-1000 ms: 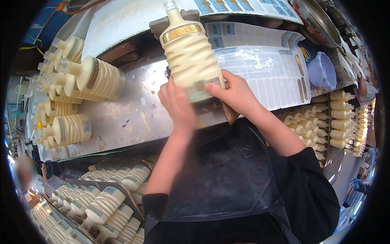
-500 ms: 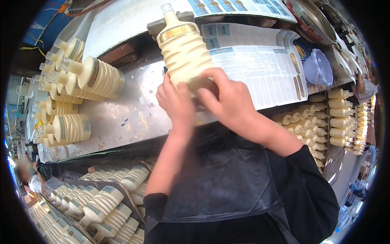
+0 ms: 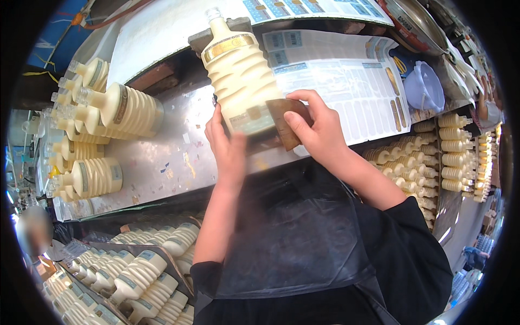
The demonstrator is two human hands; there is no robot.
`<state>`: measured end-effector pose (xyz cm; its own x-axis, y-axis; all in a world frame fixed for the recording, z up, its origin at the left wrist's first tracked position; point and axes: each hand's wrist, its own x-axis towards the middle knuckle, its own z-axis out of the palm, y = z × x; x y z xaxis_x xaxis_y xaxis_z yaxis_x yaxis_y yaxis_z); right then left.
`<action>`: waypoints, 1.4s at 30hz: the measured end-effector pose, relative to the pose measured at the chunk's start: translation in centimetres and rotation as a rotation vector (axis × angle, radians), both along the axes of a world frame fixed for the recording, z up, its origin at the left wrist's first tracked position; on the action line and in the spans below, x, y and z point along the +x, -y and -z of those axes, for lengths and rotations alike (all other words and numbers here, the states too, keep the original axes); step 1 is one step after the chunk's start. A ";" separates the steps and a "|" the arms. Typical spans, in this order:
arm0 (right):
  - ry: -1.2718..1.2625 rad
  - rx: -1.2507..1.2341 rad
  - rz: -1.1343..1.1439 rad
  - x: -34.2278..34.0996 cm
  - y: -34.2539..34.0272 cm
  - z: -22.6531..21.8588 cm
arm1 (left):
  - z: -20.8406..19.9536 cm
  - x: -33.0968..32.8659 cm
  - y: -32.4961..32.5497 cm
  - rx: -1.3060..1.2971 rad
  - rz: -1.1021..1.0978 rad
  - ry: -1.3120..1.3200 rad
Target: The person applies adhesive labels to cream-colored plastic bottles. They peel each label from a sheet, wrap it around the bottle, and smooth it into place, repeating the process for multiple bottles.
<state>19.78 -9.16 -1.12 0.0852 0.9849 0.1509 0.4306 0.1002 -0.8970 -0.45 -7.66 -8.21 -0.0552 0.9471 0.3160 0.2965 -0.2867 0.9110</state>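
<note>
A cream bottle [image 3: 238, 76] with slanting ribs lies on the metal worktop [image 3: 179, 146], its neck pointing away from me and propped on a dark block [image 3: 200, 39]. It carries a gold label at the shoulder and a pale label [image 3: 252, 120] near the base. My left hand [image 3: 226, 149] grips the bottle's left side by the base, its thumb blurred. Between the thumb and fingers of my right hand [image 3: 320, 124] is a flat brown scraper-like piece [image 3: 283, 122], held against the lower right corner of the bottle beside the pale label.
Sheets of labels [image 3: 346, 103] lie right of the bottle, with a lilac bucket [image 3: 423, 89] beyond. Several gold-labelled bottles [image 3: 122, 111] lie at the left of the worktop. Crates of bottles [image 3: 135, 276] stand below left, more bottles [image 3: 403, 162] at right. A person [image 3: 35, 233] is at far left.
My right hand has shifted right and turned, bringing the brown piece into fuller view. The pale label near the base now shows. My left hand has slid slightly down and left.
</note>
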 end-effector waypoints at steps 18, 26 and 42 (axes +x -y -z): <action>0.634 0.745 -0.233 -0.4 -0.2 -5.1 | -4.1 2.6 -0.1 0.391 -0.173 -0.307; 0.697 0.786 -0.183 -1.9 -0.1 -6.0 | -4.0 3.3 0.0 0.373 -0.200 -0.274; 0.389 0.060 -0.058 -2.1 0.1 -4.6 | -3.8 2.5 0.4 0.237 -0.143 -0.238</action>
